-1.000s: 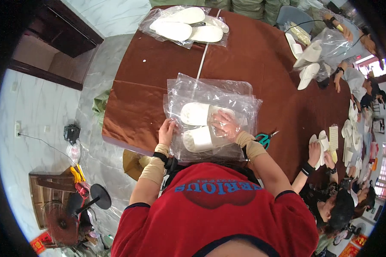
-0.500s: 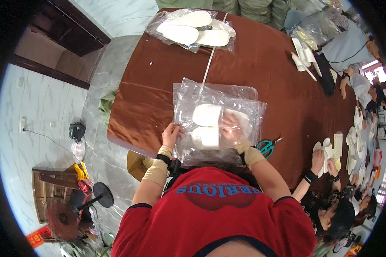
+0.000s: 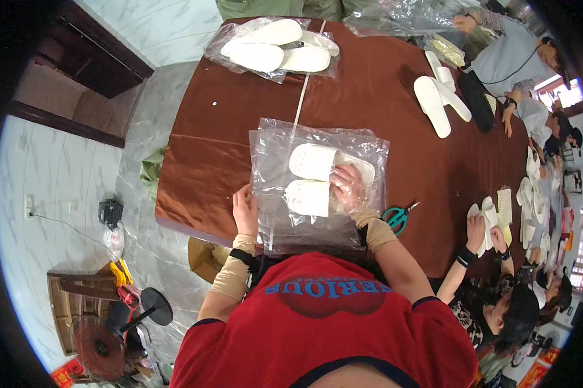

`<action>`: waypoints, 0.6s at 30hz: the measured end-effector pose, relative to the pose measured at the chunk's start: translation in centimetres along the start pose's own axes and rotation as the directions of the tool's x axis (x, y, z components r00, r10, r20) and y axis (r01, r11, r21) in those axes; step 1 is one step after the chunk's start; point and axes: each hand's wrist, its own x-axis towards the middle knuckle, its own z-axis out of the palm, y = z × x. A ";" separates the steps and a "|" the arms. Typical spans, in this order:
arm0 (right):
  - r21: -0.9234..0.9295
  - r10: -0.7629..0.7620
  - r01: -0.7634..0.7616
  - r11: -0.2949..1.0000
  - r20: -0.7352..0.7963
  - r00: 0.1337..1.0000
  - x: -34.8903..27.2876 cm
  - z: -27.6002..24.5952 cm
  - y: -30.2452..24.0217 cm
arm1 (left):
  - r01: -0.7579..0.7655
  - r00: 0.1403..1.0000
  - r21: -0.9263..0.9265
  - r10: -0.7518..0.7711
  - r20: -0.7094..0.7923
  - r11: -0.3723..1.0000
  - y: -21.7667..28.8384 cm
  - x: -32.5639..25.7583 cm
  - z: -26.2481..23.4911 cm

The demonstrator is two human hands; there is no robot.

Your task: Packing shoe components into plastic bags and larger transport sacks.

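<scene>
A clear plastic bag (image 3: pixel 285 223) lies flat on the brown table (image 3: pixel 207 149) right in front of me. Inside it are two white slippers (image 3: pixel 311 180), side by side. My right hand (image 3: pixel 349 187) is inside the bag, gripping the slippers. My left hand (image 3: pixel 244 210) holds the bag's left edge at the near side of the table.
A second bag of white slippers (image 3: pixel 272 48) lies at the far end. Loose white slippers (image 3: pixel 434 103) rest at the right. Teal-handled scissors (image 3: pixel 396 217) lie right of my bag. Other people (image 3: pixel 492 310) work along the right side. A fan (image 3: pixel 110 330) stands on the floor at left.
My right hand has pushed the slippers deeper into the bag, and the bag now lies flatter. The view has shifted slightly across the table.
</scene>
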 end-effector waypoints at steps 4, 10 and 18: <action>0.036 0.030 -0.031 0.999 0.027 0.999 -1.3 1.8 1.8 | -0.322 0.946 0.324 0.313 0.083 0.889 2.4 1.5 -0.3; 0.037 -0.010 0.005 0.999 0.114 0.993 -0.4 2.3 1.2 | -0.371 0.909 0.661 0.108 0.403 0.653 -2.0 2.8 2.9; -0.158 0.198 -0.174 0.972 0.152 0.968 -5.3 -1.7 5.5 | -0.374 0.909 0.719 0.080 0.408 0.586 -2.1 2.7 3.9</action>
